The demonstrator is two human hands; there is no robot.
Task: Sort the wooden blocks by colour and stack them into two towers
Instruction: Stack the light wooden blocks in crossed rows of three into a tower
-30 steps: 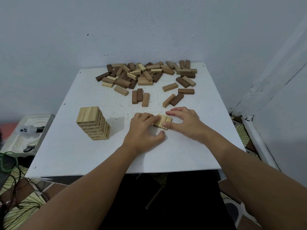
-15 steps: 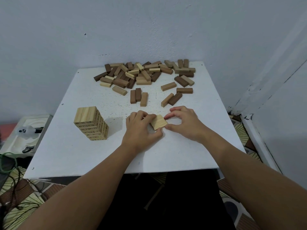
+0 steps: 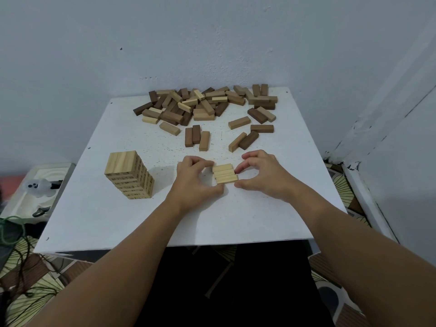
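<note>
Two bare forearms reach in from the bottom corners of the frame and meet at centre over a white tabletop [image 3: 271, 208]. The left hand [image 3: 194, 180] and right hand [image 3: 262, 175] close in from either side on a row of three pale blocks [image 3: 225, 173] lying flat and touching side by side. The fingers of each hand are curled, with thumb and fingertips pinching the ends of the row; the left hand's knuckles are bent high, and the right hand's thumb lies low along the tabletop at the row's near corner.

At left of centre stands a tower [image 3: 128, 178] of pale blocks, square in plan, its top layer showing three smooth planks with fine grain and dark printing along the sides. It is well apart from the hands.

Across the upper centre of the frame lies a loose pile [image 3: 203, 103] of rectangular blocks in pale, mid-brown and dark brown wood, heaped against the wall [image 3: 212, 38]. A few strays lie between the pile and the hands, among them three brown blocks [image 3: 197, 138] side by side.

The tabletop is matte and finely speckled. The wall is pale and plastered. At lower left, green cord [image 3: 9, 230] lies on the patterned floor [image 3: 35, 286].
</note>
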